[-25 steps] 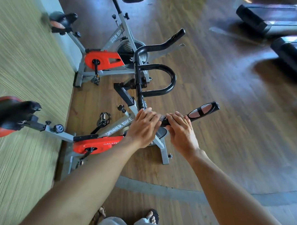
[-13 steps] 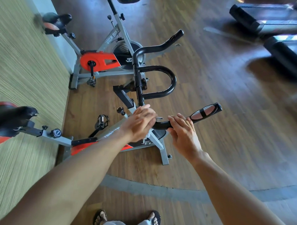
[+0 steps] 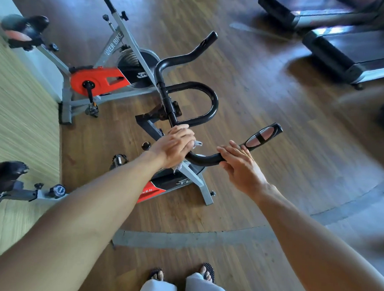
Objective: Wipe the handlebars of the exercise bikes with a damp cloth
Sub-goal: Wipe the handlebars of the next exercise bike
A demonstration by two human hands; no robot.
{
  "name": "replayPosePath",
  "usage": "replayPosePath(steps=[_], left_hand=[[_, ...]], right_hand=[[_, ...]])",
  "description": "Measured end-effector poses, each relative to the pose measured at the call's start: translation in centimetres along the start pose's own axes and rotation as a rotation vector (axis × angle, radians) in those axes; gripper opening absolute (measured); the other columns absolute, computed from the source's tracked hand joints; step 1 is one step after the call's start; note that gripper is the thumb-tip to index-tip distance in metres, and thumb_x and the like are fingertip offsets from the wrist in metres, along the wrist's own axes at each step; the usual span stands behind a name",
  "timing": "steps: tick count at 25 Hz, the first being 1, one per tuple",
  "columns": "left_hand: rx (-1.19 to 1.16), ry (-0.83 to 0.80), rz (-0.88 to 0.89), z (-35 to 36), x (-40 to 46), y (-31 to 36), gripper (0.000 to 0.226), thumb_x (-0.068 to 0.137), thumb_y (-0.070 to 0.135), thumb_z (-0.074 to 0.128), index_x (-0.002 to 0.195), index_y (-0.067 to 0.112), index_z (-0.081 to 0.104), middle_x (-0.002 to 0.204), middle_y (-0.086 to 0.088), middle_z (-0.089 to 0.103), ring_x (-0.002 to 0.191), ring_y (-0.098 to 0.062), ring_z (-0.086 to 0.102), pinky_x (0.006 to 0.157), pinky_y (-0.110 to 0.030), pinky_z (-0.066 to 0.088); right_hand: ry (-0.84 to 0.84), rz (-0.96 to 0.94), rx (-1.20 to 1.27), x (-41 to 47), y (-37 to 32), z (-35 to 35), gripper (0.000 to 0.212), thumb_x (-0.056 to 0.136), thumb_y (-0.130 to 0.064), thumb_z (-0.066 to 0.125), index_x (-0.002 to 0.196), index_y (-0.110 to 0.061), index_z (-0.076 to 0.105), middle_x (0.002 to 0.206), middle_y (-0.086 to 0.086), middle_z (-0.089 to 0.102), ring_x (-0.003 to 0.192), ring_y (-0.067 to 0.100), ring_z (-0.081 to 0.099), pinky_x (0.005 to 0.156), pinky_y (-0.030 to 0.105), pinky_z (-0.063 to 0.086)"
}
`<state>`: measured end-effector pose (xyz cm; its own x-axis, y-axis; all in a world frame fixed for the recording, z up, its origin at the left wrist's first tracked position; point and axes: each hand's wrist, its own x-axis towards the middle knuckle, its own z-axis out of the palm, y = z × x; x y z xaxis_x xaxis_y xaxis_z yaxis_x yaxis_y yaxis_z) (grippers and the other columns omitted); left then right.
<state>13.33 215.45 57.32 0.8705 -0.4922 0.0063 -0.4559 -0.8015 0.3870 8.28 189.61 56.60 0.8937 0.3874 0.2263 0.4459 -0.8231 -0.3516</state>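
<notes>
Presently the left hand (image 3: 175, 146) is wrapped around the near bike's black handlebar (image 3: 204, 160) with the pale cloth (image 3: 196, 143) bunched under its palm, only frayed scraps showing beside and below the hand; the right hand (image 3: 240, 163) lies on the same handlebar further toward its grey-padded end, fingers fairly straight over the tube, and whether the thumb closes beneath cannot be told. Risks noted: the wadded cloth may skip the handlebar's underside and inner loop, its loose tail may snag on the clamp beside the handlebar stem, and a damp tube could let the lightly set right hand slip.
</notes>
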Motion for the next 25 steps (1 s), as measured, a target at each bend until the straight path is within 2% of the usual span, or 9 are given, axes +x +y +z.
replayPosePath(steps=[4,8,11,14,16,18,21,25], left_hand=[[-0.072,0.127,0.071,2.1,-1.2,1.3,0.048,0.099,0.032,0.027,0.113,0.004,0.064,0.122,-0.011,0.058,0.133,-0.031,0.038,0.115,-0.047,0.026],[-0.029,0.099,0.195,1.0,-0.7,-1.2,0.051,0.101,0.033,0.026,0.116,0.001,0.063,0.125,-0.014,0.058,0.131,-0.032,0.044,0.114,-0.048,0.032],[-0.061,0.117,0.152,1.1,0.2,-2.0,0.054,0.101,0.035,0.022,0.117,0.001,0.061,0.130,-0.016,0.054,0.135,-0.032,0.039,0.114,-0.050,0.033],[-0.199,0.264,0.044,3.0,-0.8,0.1,0.047,0.100,0.028,0.026,0.110,0.001,0.063,0.129,-0.014,0.054,0.139,-0.033,0.031,0.114,-0.050,0.031],[-0.234,0.348,-0.026,4.1,-1.6,2.0,0.045,0.099,0.025,0.027,0.108,0.000,0.064,0.127,-0.013,0.055,0.140,-0.033,0.029,0.114,-0.051,0.030],[-0.213,0.395,-0.080,5.3,-2.3,5.1,0.044,0.100,0.024,0.027,0.116,0.001,0.061,0.130,-0.012,0.054,0.142,-0.033,0.026,0.118,-0.049,0.024],[-0.158,0.415,-0.108,6.6,-3.4,7.7,0.045,0.101,0.027,0.027,0.129,0.005,0.055,0.140,-0.011,0.049,0.144,-0.034,0.022,0.120,-0.042,0.017],[0.072,0.416,0.054,4.9,-3.2,3.2,0.043,0.104,0.037,0.031,0.128,0.012,0.056,0.138,-0.010,0.051,0.137,-0.034,0.037,0.115,-0.051,0.031]], right_hand=[[-0.020,0.063,0.003,0.0,-0.6,-0.2,0.045,0.093,-0.011,0.065,0.137,-0.011,0.057,0.141,0.004,0.058,0.144,0.031,0.037,0.117,0.039,0.014],[-0.038,0.077,-0.025,0.0,-0.8,-0.3,0.047,0.094,-0.014,0.064,0.139,-0.014,0.055,0.143,0.002,0.055,0.145,0.029,0.035,0.116,0.038,0.013],[-0.041,0.088,-0.030,0.0,-0.8,-0.3,0.047,0.093,-0.013,0.065,0.139,-0.014,0.055,0.143,0.002,0.056,0.145,0.029,0.035,0.117,0.039,0.016],[-0.031,0.067,-0.016,-0.1,-0.8,-0.3,0.047,0.092,-0.011,0.067,0.137,-0.013,0.057,0.140,0.004,0.058,0.143,0.031,0.039,0.118,0.048,0.026],[-0.005,0.058,-0.009,-0.3,-0.8,0.0,0.046,0.092,-0.011,0.066,0.137,-0.012,0.057,0.140,0.004,0.059,0.142,0.031,0.039,0.117,0.048,0.024],[0.040,0.030,0.003,-0.4,-0.4,0.3,0.045,0.091,-0.010,0.067,0.135,-0.012,0.058,0.136,0.005,0.061,0.139,0.033,0.043,0.116,0.050,0.026],[0.110,-0.054,0.043,-0.5,0.8,1.4,0.039,0.092,-0.014,0.065,0.130,-0.012,0.061,0.130,0.003,0.064,0.134,0.031,0.049,0.109,0.055,0.039],[0.207,-0.165,0.052,0.0,1.8,2.3,0.033,0.094,-0.025,0.063,0.125,-0.013,0.063,0.123,0.001,0.066,0.125,0.028,0.054,0.106,0.047,0.039]])
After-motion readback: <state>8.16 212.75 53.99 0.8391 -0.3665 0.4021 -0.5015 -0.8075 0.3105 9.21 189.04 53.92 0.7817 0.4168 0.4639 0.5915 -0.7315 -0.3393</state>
